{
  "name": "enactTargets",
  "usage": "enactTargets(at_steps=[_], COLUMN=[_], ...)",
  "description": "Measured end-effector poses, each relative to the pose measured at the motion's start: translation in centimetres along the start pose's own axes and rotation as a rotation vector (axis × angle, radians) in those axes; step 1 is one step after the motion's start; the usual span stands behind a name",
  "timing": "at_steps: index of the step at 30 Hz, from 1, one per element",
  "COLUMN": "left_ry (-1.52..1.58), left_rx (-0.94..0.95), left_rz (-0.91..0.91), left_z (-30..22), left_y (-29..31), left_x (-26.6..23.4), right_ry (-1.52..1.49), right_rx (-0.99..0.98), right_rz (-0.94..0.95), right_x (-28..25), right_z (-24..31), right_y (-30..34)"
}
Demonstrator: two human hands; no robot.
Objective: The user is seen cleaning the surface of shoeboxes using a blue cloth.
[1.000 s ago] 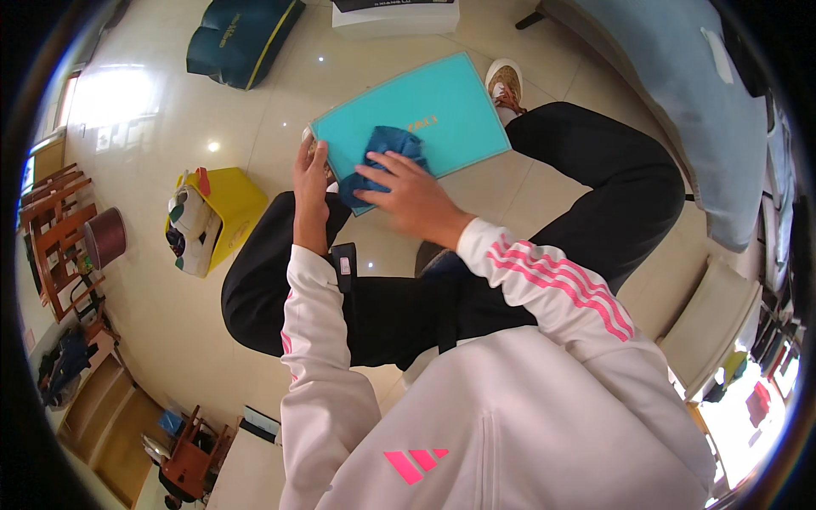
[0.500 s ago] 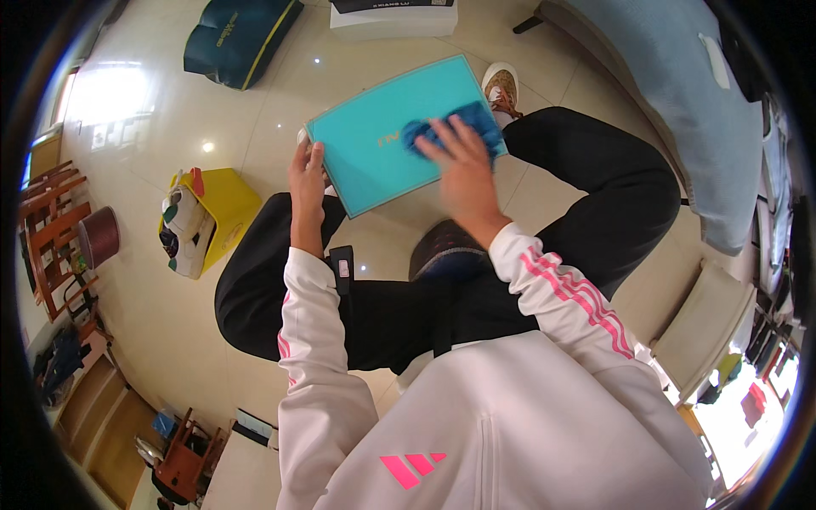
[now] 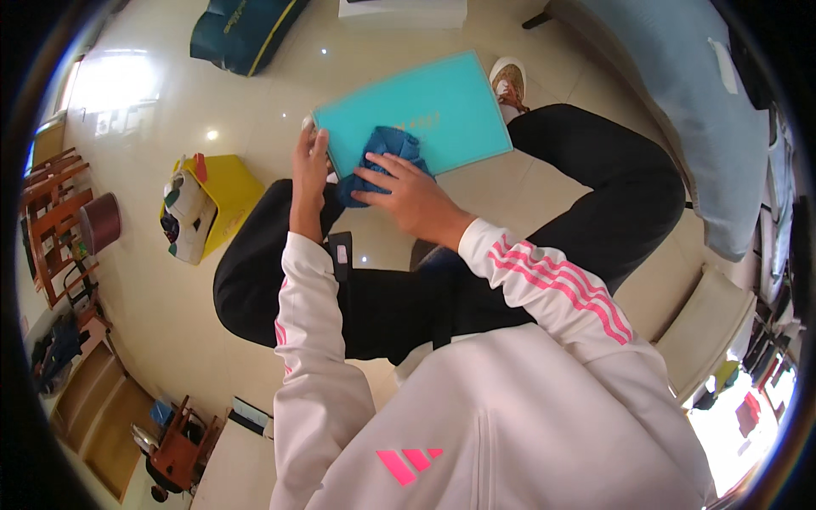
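A flat turquoise box (image 3: 450, 110) with gold lettering is held up between my knees, tilted so its broad face is toward me. My left hand (image 3: 310, 166) grips its left edge, thumb on the near side; the other fingers are partly hidden behind it. Under my right hand (image 3: 410, 194) a crumpled dark blue cloth (image 3: 393, 144) lies against the lower left of that face. The fingers are bent over the cloth, and part of it hangs past the box's lower edge.
On the left floor stands a yellow container (image 3: 235, 200) with shoes (image 3: 191, 212) in it. A dark green bag (image 3: 242, 34) and a white box (image 3: 404, 12) are farther off. A grey-blue sofa (image 3: 671, 93) is at the right, wooden chairs (image 3: 53, 217) at the far left.
My right hand has moved the cloth left and down across the face, from its right side to the lower left. My left hand keeps its hold on the edge.
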State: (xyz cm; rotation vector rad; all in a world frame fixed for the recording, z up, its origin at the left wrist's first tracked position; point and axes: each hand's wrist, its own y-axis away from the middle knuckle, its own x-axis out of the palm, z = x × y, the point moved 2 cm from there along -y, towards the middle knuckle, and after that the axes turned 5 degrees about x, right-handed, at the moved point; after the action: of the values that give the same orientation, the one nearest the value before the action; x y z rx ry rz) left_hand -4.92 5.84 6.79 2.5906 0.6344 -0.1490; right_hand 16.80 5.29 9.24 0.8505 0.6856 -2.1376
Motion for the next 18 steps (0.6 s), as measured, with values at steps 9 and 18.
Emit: enactTargets(at_steps=[9, 18], left_ry=[-0.046, -0.012], left_rx=[0.082, 0.028], left_rz=[0.007, 0.019], left_z=[1.0, 0.9], left_y=[-1.1, -0.8], left_x=[-0.3, 0.1], right_ry=[-0.055, -0.04], right_rx=[0.082, 0.29], right_rz=[0.033, 0.016], right_x=[-5.8, -9.8], right_z=[-5.4, -8.5], right_y=[2.7, 3.5])
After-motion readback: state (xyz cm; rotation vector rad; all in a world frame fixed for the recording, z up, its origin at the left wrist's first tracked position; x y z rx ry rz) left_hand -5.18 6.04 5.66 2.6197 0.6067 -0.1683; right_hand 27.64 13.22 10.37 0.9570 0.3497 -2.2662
